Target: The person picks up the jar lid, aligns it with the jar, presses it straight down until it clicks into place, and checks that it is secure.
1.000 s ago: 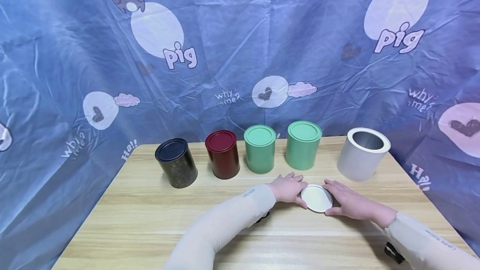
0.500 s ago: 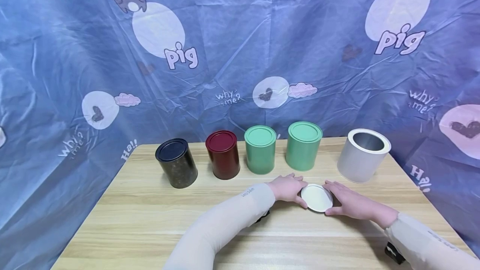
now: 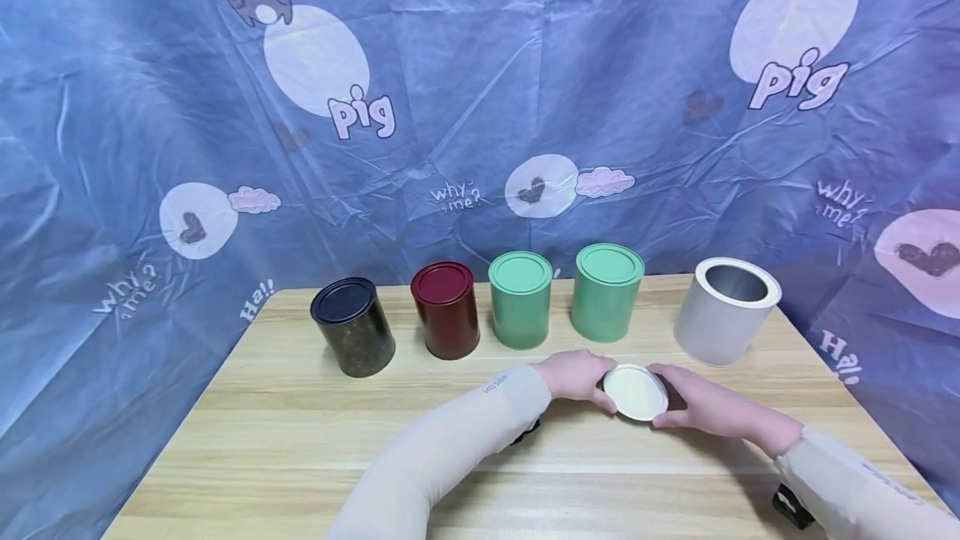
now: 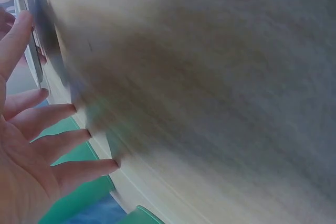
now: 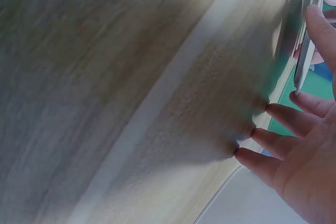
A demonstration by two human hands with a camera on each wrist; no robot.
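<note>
A round white can lid (image 3: 636,392) is held just above the table, level, with its shadow beneath it in both wrist views. My left hand (image 3: 579,376) grips its left edge between thumb and index finger. On the opposite edge, my right hand (image 3: 697,400) holds it the same way. The other fingers of the left hand (image 4: 39,145) spread down to the tabletop, and those of the right hand (image 5: 299,135) do likewise. Behind the right hand stands a white can (image 3: 712,323) with an uncovered top and a dark grey inside.
Along the back of the wooden table (image 3: 300,448) stand a black can (image 3: 360,340), a dark red can (image 3: 450,323), a green can (image 3: 520,311) and another green can (image 3: 606,302), all lidded. A blue patterned cloth (image 3: 457,107) hangs behind.
The white lid has risen slightly from the tabletop between both hands. The fingers of each hand have drawn in around its edges. The cans stay where they were.
</note>
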